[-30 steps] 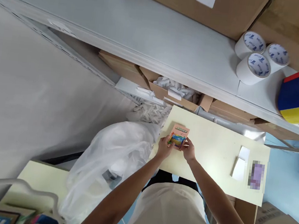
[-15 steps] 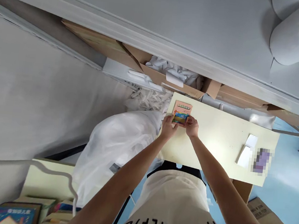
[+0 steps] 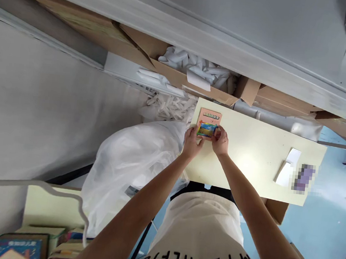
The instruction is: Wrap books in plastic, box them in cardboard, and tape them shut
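Observation:
A small pink book (image 3: 210, 116) with a colourful landscape picture on its cover lies face up at the left end of the cream table (image 3: 244, 153). My left hand (image 3: 192, 143) grips its lower left edge, with the thumb along the bottom. At the lower right edge my right hand (image 3: 220, 142) is closed on the book, its fingers bent over the side. The undersides of the fingers are hidden. Farther right on the same table are folded white papers (image 3: 287, 168) and a blurred purple item (image 3: 304, 177).
A large white plastic bag (image 3: 133, 154) bulges against the table's left side. Beyond the table, a cardboard box (image 3: 193, 85) holds white paper rolls or scraps under a grey shelf (image 3: 233, 28). Stacked books (image 3: 20, 247) stand at lower left.
The camera view has shifted, so the shelf appears lower and the tape roll has mostly left the frame. Both hands stay at the book's lower edges.

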Demonstrator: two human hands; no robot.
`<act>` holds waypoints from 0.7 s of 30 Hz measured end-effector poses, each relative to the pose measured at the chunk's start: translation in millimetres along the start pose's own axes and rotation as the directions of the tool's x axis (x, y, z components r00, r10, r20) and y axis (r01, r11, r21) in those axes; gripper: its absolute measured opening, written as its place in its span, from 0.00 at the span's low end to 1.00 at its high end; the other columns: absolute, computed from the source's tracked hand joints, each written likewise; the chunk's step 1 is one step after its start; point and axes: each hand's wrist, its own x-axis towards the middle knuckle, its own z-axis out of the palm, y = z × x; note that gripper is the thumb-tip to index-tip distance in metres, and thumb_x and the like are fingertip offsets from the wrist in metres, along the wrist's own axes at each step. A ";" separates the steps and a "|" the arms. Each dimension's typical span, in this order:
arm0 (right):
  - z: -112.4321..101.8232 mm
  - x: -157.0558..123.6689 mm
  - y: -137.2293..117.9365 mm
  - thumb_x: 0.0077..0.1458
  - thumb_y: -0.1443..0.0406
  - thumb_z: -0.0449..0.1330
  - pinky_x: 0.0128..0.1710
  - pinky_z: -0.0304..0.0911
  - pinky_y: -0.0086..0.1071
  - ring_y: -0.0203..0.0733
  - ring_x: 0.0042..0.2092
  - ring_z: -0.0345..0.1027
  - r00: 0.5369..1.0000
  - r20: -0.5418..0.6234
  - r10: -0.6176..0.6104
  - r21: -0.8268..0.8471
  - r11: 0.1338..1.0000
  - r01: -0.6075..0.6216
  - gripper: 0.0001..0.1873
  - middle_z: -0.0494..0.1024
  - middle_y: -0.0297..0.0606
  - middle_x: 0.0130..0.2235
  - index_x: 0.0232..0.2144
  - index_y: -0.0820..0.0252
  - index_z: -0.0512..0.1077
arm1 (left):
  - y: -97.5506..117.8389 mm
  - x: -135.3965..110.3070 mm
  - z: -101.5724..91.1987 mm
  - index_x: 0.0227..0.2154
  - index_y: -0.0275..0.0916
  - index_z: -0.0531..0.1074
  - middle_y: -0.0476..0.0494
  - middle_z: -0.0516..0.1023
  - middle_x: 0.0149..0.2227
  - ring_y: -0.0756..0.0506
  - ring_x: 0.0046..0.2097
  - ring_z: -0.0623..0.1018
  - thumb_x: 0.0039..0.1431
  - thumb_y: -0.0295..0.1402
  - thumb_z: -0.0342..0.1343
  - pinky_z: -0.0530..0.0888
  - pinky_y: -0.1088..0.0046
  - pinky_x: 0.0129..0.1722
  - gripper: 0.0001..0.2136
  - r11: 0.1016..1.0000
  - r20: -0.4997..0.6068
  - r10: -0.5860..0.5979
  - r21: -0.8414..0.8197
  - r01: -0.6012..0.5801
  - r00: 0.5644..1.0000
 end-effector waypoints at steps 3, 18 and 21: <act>0.7 -0.6 1.1 0.48 0.73 0.54 0.43 0.70 0.40 0.43 0.40 0.69 1.000 -0.001 -0.015 0.041 0.999 0.015 0.32 0.73 0.42 0.43 0.57 0.57 0.58 | -0.1 0.5 -0.9 0.58 0.34 0.62 0.30 0.68 0.52 0.34 0.57 0.68 0.53 0.38 0.57 0.65 0.53 0.59 0.29 1.000 0.003 0.007 -0.003 -0.007 1.000; -66.3 -25.4 -0.4 0.51 0.64 0.58 0.35 0.71 0.36 0.36 0.32 0.68 0.990 0.065 0.126 0.303 0.943 -0.140 0.28 0.72 0.40 0.43 0.56 0.56 0.61 | 49.3 -7.1 -25.6 0.52 0.37 0.66 0.33 0.72 0.50 0.36 0.54 0.72 0.52 0.33 0.58 0.67 0.53 0.58 0.23 0.997 -0.112 -0.035 -0.074 0.027 0.993; -138.1 -39.9 -13.9 0.56 0.61 0.55 0.35 0.71 0.36 0.37 0.33 0.69 0.994 -0.103 -0.042 0.330 0.941 0.074 0.22 0.72 0.40 0.43 0.54 0.54 0.64 | 99.9 -3.4 -39.8 0.48 0.39 0.69 0.35 0.74 0.49 0.38 0.53 0.73 0.56 0.33 0.55 0.71 0.55 0.55 0.16 0.981 -0.153 0.141 -0.114 -0.160 0.978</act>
